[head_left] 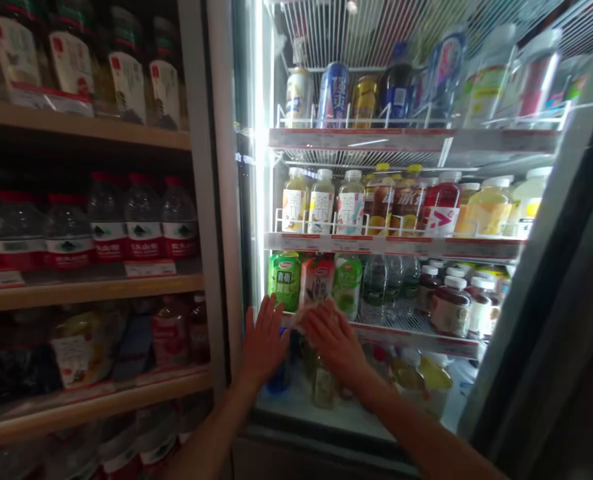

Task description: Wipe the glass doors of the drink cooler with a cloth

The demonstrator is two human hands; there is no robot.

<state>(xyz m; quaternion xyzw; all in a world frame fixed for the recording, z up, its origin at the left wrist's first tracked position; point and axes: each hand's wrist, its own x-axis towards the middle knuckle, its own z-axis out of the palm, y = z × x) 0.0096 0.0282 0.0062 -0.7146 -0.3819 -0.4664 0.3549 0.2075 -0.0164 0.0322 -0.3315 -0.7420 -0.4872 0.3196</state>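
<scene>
Left hand point(265, 341) open, right hand point(332, 339) unclear in grip, near upright, outward-facing green pack point(285, 275).

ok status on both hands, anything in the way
Left hand open, seemingly bare. Right hand over pale, blurred item, grip unclear. Base of red package hidden behind right hand.

Fridge point(286, 410) lit. Left hand point(265, 339) raised, fingers spread, near left end of third shelf point(406, 339), just below green pack point(285, 275). Right hand point(329, 333) on pale item point(301, 318), too blurred to name, at same shelf's front edge, below red pack point(317, 275). Toward shelf's right end: clear bottles point(375, 287), then dark jars point(451, 310). Left of fridge: wooden rack point(76, 291), red-capped bottles point(143, 227).
</scene>
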